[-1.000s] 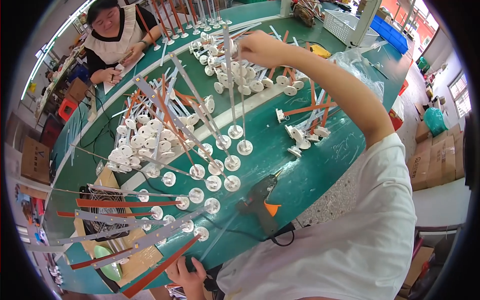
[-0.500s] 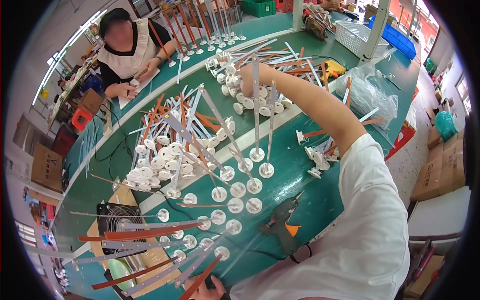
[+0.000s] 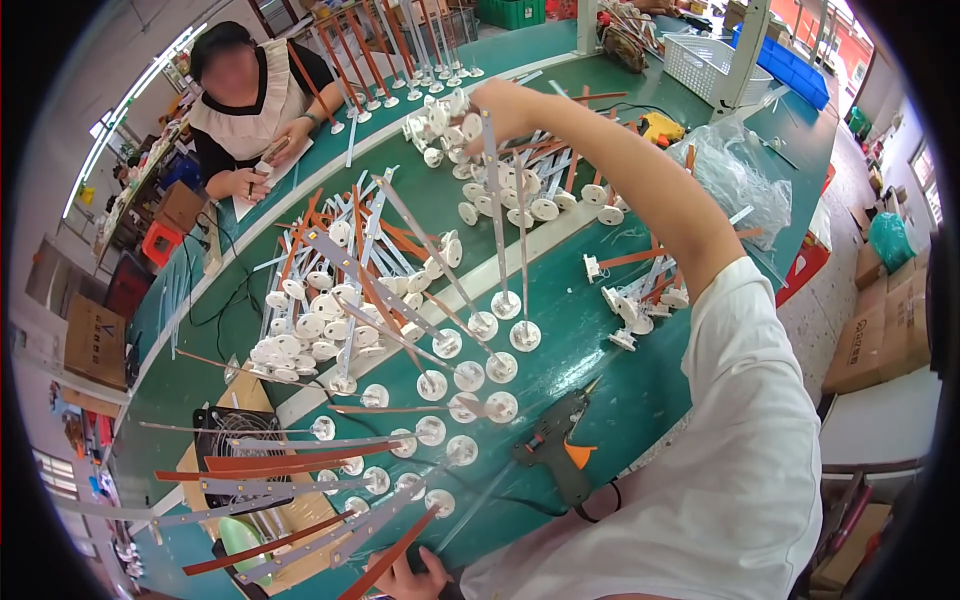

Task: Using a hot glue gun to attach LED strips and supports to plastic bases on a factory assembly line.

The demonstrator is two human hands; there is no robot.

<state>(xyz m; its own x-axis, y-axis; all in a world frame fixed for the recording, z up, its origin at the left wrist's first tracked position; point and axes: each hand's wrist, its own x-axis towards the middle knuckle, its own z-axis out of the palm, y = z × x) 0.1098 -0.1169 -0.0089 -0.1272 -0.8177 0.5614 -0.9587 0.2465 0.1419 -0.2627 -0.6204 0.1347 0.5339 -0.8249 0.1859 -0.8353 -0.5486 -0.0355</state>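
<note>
My right arm stretches over the table to the far pile. My right hand [image 3: 492, 108] is closed at a bunch of LED strips with white round bases [image 3: 436, 118]; the bases crowd against it and most fingers are hidden. At the near edge, my left hand [image 3: 410, 578] rests low with thumb and fingers apart, partly behind a brown strip [image 3: 395, 553]. Before it, several strips stand or lean on round bases [image 3: 469, 376]. A glue gun [image 3: 560, 445] with an orange trigger lies on the table between my arms.
A heap of strips with white bases [image 3: 315, 320] lies left of centre, a smaller heap [image 3: 632, 305] at right. A fan [image 3: 240, 440] sits at left. Plastic bags [image 3: 740, 180] and a white basket [image 3: 705, 70] are at far right. A person [image 3: 250, 110] sits across the table.
My right hand has moved farther away over the pile, and the white bases beside it shifted along with it. My left hand stays at the near edge. The view shifted slightly.
</note>
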